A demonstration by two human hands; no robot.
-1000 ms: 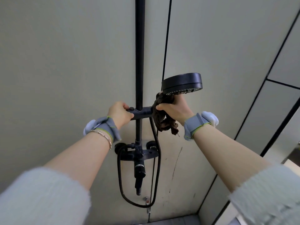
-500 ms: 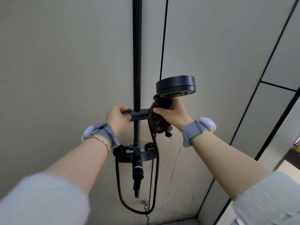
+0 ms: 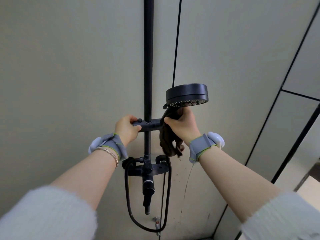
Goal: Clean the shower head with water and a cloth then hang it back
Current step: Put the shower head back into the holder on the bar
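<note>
A: Which step is this?

B: The hanging-back, by my reading. The shower head (image 3: 187, 94) sits just right of the rail (image 3: 148, 66), nozzle face turned down, a little above the holder (image 3: 149, 124) clamped on the rail.

A: Hands?

B: The left hand (image 3: 127, 128) is left of the rail, fingers and thumb curled round the holder's end. I judge it is bracing the holder. The right hand (image 3: 183, 124) is just right of the rail, fingers wrapped round the head's handle with the brown cloth (image 3: 168, 144) bunched in the same grip. The cloth's tail hangs down right of the rail.

A: Is the handle seated in the holder?

B: Cannot tell. Hand and cloth cover the joint.

A: Next move?

B: Probably press the handle fully into the holder while the left hand steadies it, then loosen the right hand and draw the cloth clear. The hose (image 3: 129, 187) loops at the foot of the rail, around the tap (image 3: 147, 168). It wants slack and no twist.

A: Risks?

B: Cloth snagging in the holder, or the head tipping out if it is let go early.
</note>
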